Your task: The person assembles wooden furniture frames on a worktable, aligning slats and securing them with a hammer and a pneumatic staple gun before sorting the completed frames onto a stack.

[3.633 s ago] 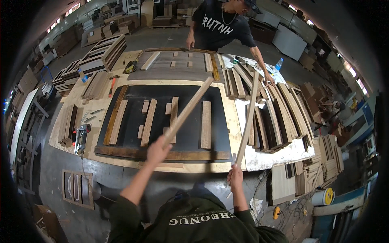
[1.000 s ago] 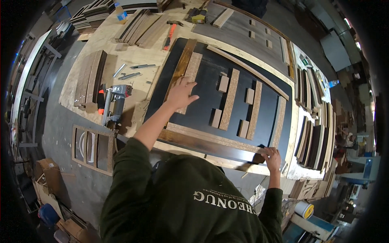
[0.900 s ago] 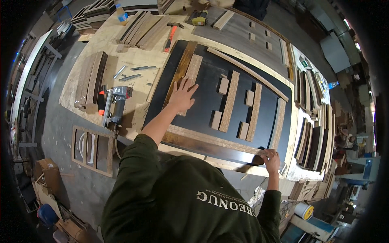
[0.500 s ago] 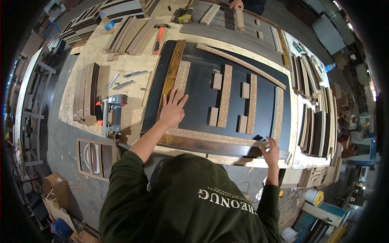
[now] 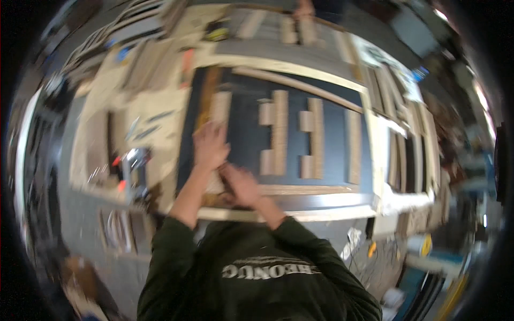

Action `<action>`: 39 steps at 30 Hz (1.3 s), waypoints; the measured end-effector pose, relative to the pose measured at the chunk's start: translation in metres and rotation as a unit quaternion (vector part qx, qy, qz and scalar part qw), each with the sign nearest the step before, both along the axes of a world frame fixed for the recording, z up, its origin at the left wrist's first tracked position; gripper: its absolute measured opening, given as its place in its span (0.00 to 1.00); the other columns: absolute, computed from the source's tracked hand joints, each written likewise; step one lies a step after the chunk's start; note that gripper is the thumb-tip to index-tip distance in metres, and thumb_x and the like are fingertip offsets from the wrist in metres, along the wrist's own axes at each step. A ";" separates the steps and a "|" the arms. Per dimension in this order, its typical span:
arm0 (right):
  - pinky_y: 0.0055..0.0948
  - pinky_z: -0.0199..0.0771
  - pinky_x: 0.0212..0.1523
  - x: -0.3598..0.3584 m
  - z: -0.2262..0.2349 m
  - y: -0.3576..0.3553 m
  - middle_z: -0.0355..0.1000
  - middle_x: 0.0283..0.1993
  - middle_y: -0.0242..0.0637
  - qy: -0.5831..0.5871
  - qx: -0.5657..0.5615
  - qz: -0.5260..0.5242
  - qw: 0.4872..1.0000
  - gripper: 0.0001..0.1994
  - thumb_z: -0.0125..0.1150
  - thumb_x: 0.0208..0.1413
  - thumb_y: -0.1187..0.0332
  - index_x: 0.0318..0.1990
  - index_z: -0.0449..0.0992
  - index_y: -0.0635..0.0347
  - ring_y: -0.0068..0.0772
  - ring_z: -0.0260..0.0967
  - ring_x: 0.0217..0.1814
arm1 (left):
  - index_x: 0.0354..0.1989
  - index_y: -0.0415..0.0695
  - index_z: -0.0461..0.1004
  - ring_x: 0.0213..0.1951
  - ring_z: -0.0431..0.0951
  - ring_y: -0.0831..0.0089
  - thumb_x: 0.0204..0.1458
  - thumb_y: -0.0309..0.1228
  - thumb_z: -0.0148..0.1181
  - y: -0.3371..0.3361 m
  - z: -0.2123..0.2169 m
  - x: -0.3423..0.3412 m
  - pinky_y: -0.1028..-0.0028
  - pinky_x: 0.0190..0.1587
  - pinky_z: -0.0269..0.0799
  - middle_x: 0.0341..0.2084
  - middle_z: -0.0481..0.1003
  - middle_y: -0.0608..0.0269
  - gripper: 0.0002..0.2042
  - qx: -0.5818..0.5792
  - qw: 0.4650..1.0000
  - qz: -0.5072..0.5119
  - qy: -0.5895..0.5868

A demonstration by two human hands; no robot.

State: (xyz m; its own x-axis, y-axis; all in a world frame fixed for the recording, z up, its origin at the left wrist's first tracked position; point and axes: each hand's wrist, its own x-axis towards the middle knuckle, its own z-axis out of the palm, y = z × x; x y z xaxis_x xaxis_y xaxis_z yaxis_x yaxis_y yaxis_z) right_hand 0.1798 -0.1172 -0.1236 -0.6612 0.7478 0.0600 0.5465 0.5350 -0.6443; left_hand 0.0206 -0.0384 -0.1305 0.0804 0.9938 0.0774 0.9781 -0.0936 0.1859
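My left hand [image 5: 210,145], blurred, lies over the left side of a black panel, its fingers stretched across a brown strip [image 5: 210,88] and a chipboard strip [image 5: 220,107]. Close beside it, my right hand [image 5: 242,186] is at the panel's near left corner, where the strips meet. Its fingers are smeared, so I cannot tell what they touch. A chipboard strip [image 5: 308,189] runs along the near edge. On the black panel [image 5: 247,128] stand two upright chipboard strips [image 5: 279,134] with small blocks [image 5: 266,160] beside them. A long strip [image 5: 300,84] slants along the far side.
Left on the table are a nail gun [image 5: 136,160], metal staple strips [image 5: 147,131], a red-handled hammer [image 5: 187,67] and stacked wood strips [image 5: 150,64]. More strips [image 5: 399,155] are piled at right. Another person's hand [image 5: 304,9] is at the far side.
My right hand has moved left from the panel's near right corner to beside my left hand. The view has shifted and blurred. Across the table, the other person's pieces have moved.
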 end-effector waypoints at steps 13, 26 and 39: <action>0.48 0.54 0.58 0.002 -0.033 0.011 0.52 0.66 0.48 0.039 0.005 0.067 0.997 0.44 0.67 0.28 0.53 0.60 0.61 0.59 0.50 0.57 0.61 | 0.67 0.56 0.48 0.67 0.44 0.53 0.54 0.37 0.50 0.063 -0.033 -0.016 0.39 0.61 0.41 0.66 0.47 0.57 0.31 0.023 1.000 0.006 0.006; 0.61 0.39 0.64 0.009 -0.035 0.018 0.44 0.69 0.48 0.060 0.002 0.087 0.994 0.44 0.60 0.32 0.47 0.61 0.58 0.57 0.57 0.40 0.71 | 0.68 0.56 0.43 0.68 0.42 0.52 0.52 0.28 0.47 0.095 -0.026 0.003 0.40 0.62 0.38 0.68 0.42 0.55 0.34 -0.010 0.998 0.011 0.063; 0.48 0.58 0.55 0.012 0.006 0.030 0.62 0.58 0.44 0.034 -0.022 0.079 0.996 0.36 0.66 0.31 0.52 0.52 0.68 0.56 0.46 0.60 0.58 | 0.63 0.42 0.54 0.63 0.52 0.46 0.51 0.48 0.53 0.025 -0.051 -0.038 0.48 0.62 0.46 0.63 0.52 0.43 0.34 0.064 0.993 0.015 -0.098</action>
